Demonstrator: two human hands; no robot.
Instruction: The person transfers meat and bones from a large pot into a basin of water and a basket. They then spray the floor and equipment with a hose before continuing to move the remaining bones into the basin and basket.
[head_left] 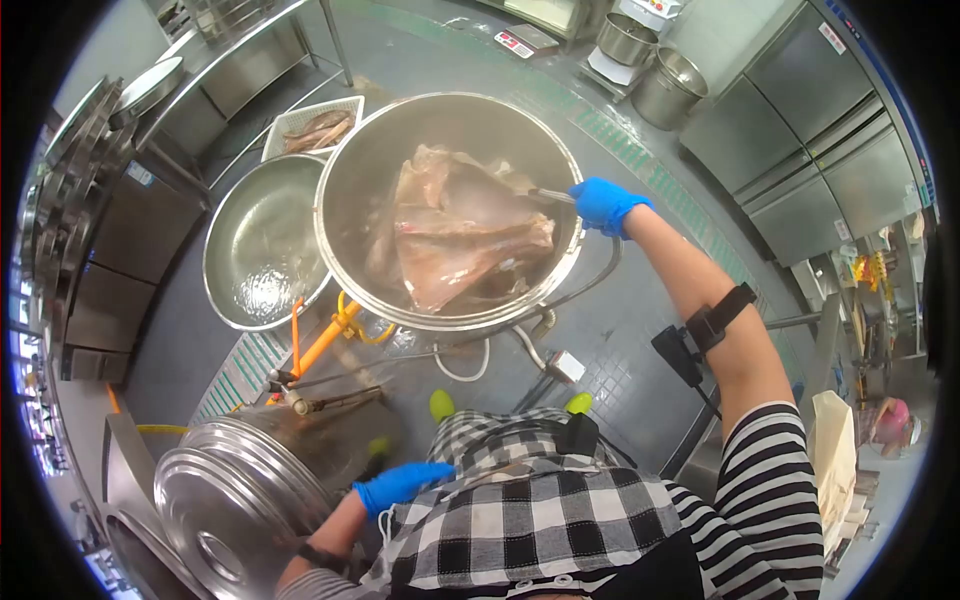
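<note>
Your right hand (602,207), at the pot's (323,215) three o'clock, has its grip clamped on a metal utensil (553,195) reaching to the meat (450,240) inside. Your left hand (402,486) is at your apron (530,520); whether its grip is apart or together, I can't tell. A basin (250,235) sits at the pot's nine o'clock.

The gloves (604,206) are blue, the apron (560,510) black-and-white checked, the shoes (442,404) yellow-green.
</note>
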